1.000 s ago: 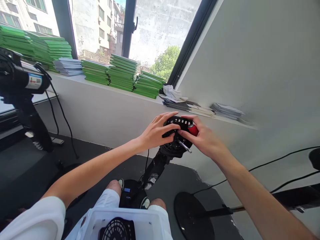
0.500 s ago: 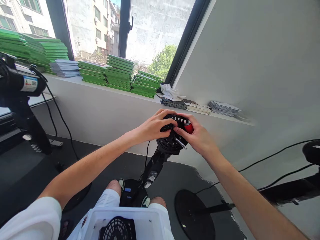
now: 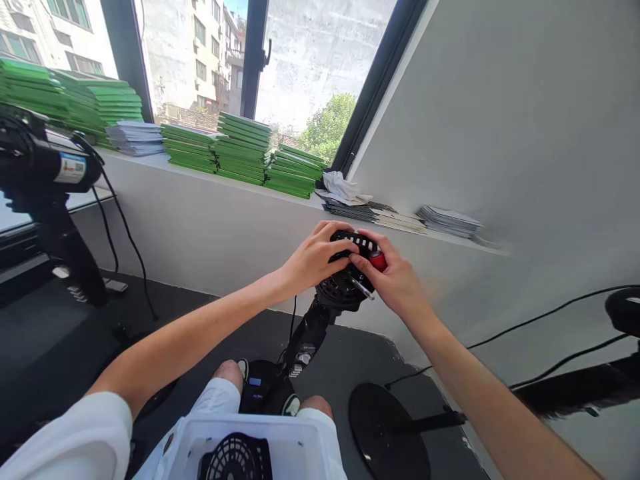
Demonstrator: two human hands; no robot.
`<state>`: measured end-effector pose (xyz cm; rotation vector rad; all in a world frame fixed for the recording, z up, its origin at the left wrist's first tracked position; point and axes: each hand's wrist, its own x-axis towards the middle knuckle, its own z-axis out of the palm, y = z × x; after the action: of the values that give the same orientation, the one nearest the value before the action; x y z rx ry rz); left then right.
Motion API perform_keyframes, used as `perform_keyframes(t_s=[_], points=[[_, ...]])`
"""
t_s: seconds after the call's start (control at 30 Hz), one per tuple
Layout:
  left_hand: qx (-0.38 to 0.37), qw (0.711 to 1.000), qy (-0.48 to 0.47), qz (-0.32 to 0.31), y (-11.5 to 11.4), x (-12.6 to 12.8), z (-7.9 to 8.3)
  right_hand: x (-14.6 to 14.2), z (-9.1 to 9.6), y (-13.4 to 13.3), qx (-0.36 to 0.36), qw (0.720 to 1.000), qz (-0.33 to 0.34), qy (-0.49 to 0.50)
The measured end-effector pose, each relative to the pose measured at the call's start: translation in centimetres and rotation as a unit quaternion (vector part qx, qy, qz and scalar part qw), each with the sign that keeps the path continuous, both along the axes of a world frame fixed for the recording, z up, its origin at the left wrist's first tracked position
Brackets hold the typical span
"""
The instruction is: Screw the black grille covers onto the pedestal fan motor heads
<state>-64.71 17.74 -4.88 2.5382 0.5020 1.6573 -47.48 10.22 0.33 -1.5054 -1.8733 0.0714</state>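
At the middle of the view, a black slotted cover (image 3: 366, 244) is held between two bare hands, just above the black fan body (image 3: 336, 291) at the top of a slanting post (image 3: 311, 328). Its left side is gripped by the left hand (image 3: 320, 259), whose fingers are bent over it. A red handle (image 3: 378, 261) is clasped in the right hand (image 3: 400, 279), between thumb and fingers, while the cover's right side is met by the fingertips; whether the cover too is gripped there cannot be told. Below the hands, a bare metal shaft (image 3: 361, 288) is left exposed, pointed down and to the right. A white bin (image 3: 296, 459) is supported on the person's lap, and in it a second slotted cover (image 3: 237, 453) (cut off by the lower edge of the view) is contained. On the window sill, green stacks (image 3: 243, 152), a crumpled white cloth (image 3: 341, 185) and a grey stack (image 3: 449, 221) are lined up. At the left another black fan unit (image 3: 43, 160) is seen, with a label stuck on its side; to the right of the post, a round black base (image 3: 377, 437) is set on the dark floor (image 3: 200, 320).
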Motion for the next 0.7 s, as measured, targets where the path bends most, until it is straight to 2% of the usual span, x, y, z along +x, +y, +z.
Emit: perform_keyframes(t_s=[0.1,0.27,0.5,0.7], points=[[0.008,1.0,-0.004,-0.003,0.0,0.0,-0.2,0.0,-0.3,0.0,0.01,1.0,-0.018,-0.016],[0.011,1.0,-0.005,0.008,0.1,0.0,-0.3,0.3,-0.7,0.5,0.013,1.0,-0.008,-0.015],[0.006,0.999,0.022,0.028,-0.5,-0.4,0.1,0.2,-2.2,0.8,0.071,0.997,-0.034,-0.005],[0.027,1.0,-0.002,-0.011,0.1,-0.4,-0.4,0.3,-2.5,0.5,0.088,0.996,-0.03,-0.003]])
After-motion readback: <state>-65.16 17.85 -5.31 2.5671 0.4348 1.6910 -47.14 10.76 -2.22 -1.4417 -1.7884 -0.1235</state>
